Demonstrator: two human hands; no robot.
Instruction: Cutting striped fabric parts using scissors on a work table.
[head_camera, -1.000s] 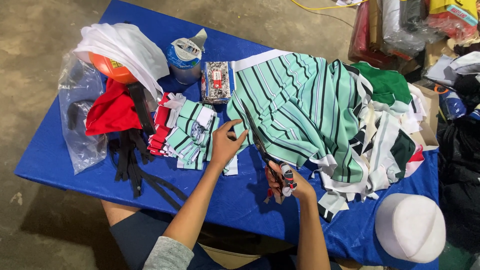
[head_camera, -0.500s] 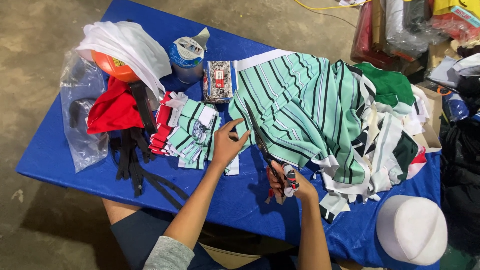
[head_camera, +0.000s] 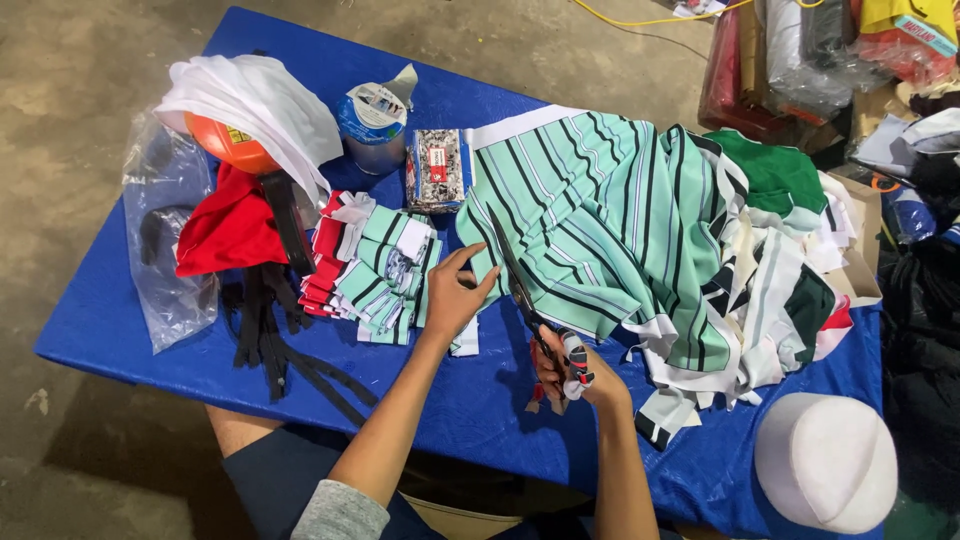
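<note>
The right hand (head_camera: 580, 375) has its fingers curled tight through the handles of long dark-bladed scissors (head_camera: 520, 290), whose blades run up and away from the wrist, slanting toward the far left into the near edge of the mint-green cloth with black and white stripes (head_camera: 610, 220). The left hand (head_camera: 452, 295) lies just left of the blades, fingers spread narrowly and pressing the cloth's cut edge flat; whether it pinches a fold or only rests on it I cannot quite tell. So the cloth sits ahead and to the right of both hands, its stripes nearly parallel to the blades. It looks soft and slippery, heaped in loose folds. Left of that hand is a stack of cut striped strips (head_camera: 375, 270), all on the blue plastic-covered table (head_camera: 140, 310).
</note>
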